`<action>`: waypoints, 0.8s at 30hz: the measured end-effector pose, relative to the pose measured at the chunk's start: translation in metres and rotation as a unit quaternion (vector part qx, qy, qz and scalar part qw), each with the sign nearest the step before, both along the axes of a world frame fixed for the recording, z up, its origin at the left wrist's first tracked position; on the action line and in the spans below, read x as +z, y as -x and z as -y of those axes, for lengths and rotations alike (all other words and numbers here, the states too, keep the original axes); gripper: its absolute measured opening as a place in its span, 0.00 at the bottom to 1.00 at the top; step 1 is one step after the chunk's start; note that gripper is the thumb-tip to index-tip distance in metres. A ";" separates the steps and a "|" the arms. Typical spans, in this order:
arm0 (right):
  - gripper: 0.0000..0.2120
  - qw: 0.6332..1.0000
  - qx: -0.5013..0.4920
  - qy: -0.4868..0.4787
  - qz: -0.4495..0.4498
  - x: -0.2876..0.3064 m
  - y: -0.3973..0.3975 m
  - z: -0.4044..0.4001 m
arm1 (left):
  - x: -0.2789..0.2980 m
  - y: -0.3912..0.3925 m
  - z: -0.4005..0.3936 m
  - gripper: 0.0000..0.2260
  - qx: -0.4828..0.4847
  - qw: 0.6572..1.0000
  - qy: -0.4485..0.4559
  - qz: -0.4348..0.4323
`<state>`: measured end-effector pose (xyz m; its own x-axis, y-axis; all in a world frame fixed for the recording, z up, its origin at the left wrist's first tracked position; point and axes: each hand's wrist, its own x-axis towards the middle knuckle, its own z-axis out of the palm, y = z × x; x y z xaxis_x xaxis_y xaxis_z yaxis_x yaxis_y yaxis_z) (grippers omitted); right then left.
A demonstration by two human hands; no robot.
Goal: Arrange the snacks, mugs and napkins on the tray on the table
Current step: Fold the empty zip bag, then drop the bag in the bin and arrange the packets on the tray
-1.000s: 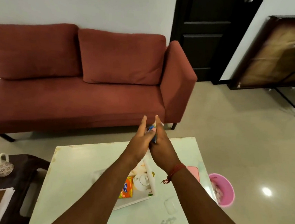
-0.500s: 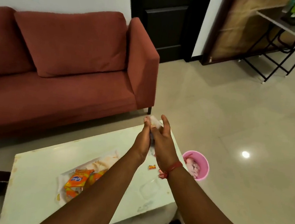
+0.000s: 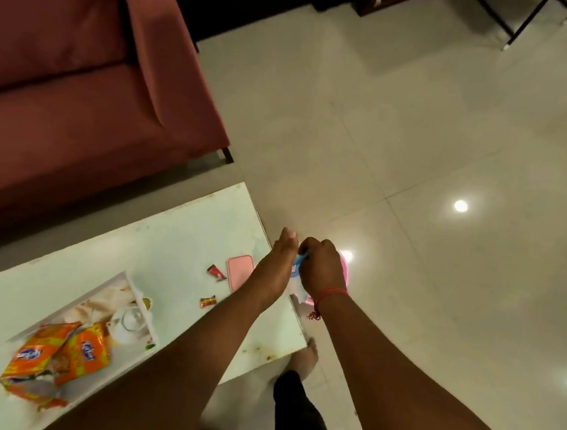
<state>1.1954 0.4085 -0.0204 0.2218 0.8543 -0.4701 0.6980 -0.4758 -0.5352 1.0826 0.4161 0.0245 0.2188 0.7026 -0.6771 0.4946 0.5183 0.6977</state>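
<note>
On the white rectangular tray, two orange foil snack packets are kept. Beside the white table edge, a blue-white wrapper is gripped by the curled right hand; it is touched by the straight-fingered left hand.

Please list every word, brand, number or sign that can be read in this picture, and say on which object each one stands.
"Kurkure": it seems to read so, sideways on the right orange snack packet on the tray.
Blue oval logo on the left orange snack packet: too blurred to read.
Two small sweet wrappers on the table: print too small.
Blue and white wrapper between the hands: print unreadable.
</note>
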 end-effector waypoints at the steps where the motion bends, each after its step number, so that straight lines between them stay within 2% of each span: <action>1: 0.15 1.000 0.010 0.015 0.021 -0.020 -0.009 -0.001 | -0.018 0.000 -0.001 0.27 -0.097 0.990 -0.043 -0.088; 2: 0.15 0.998 0.022 0.033 0.042 -0.043 -0.017 -0.002 | -0.038 0.000 -0.002 0.28 -0.190 0.963 -0.078 -0.173; 4: 0.17 0.993 0.044 0.088 0.071 -0.088 -0.028 -0.004 | -0.072 0.007 -0.005 0.32 -0.220 0.938 -0.080 -0.255; 7: 0.19 0.982 0.064 0.169 0.053 -0.148 -0.033 -0.007 | -0.120 0.027 -0.007 0.39 -0.265 0.896 -0.131 -0.331; 9: 0.21 0.978 0.071 0.191 0.039 -0.185 -0.032 -0.009 | -0.147 0.037 -0.009 0.40 -0.301 0.864 -0.155 -0.372; 11: 0.24 0.972 0.085 0.216 0.027 -0.214 -0.031 -0.008 | -0.163 0.042 -0.010 0.42 -0.323 0.847 -0.154 -0.393; 15: 0.25 0.958 0.090 0.274 0.001 -0.254 -0.028 -0.002 | -0.187 0.045 -0.006 0.42 -0.357 0.823 -0.147 -0.416; 17: 0.27 0.956 0.095 0.279 -0.004 -0.259 -0.026 0.001 | -0.189 0.046 -0.002 0.40 -0.361 0.823 -0.140 -0.416; 24: 0.25 0.963 0.123 0.238 0.025 -0.214 -0.008 0.010 | -0.161 0.058 0.010 0.39 -0.336 0.830 -0.153 -0.418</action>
